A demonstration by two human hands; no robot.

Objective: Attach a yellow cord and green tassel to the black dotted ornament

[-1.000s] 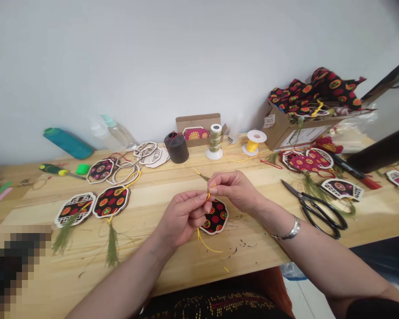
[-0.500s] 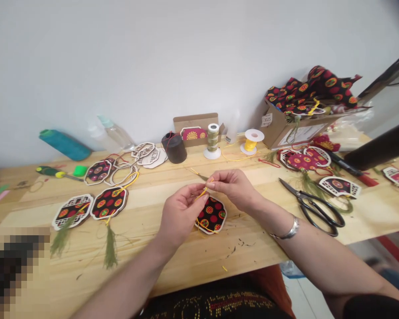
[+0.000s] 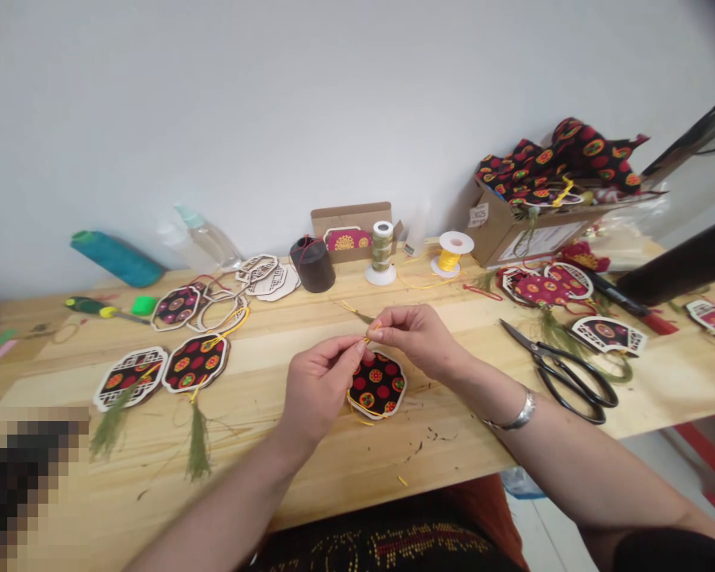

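Observation:
My left hand (image 3: 327, 373) and my right hand (image 3: 414, 338) meet near the middle of the table, fingertips almost touching. Both are pinched on a thin yellow cord (image 3: 368, 340); exactly how the cord runs between the fingers is hidden. Just below them lies a scalloped ornament (image 3: 378, 387) with a pale rim and black fabric patterned in red and orange rounds. A strand of yellow cord crosses its lower edge. Behind my fingers, a few yellow cord ends (image 3: 349, 307) rest on the wood.
Finished-looking ornaments with green tassels (image 3: 198, 441) lie to the left. Black-handled scissors (image 3: 563, 373) are at the right, beside a fan-shaped ornament (image 3: 608, 335). Along the wall stand a black thread cone (image 3: 313, 266), a green thread spool (image 3: 382, 253), a yellow cord spool (image 3: 451, 258) and a cardboard box (image 3: 524, 230).
My left fingers have straightened and closed in toward my right fingertips, drawing the yellow cord into a tighter pinch. More of the ornament's left side shows below. Other things stay put.

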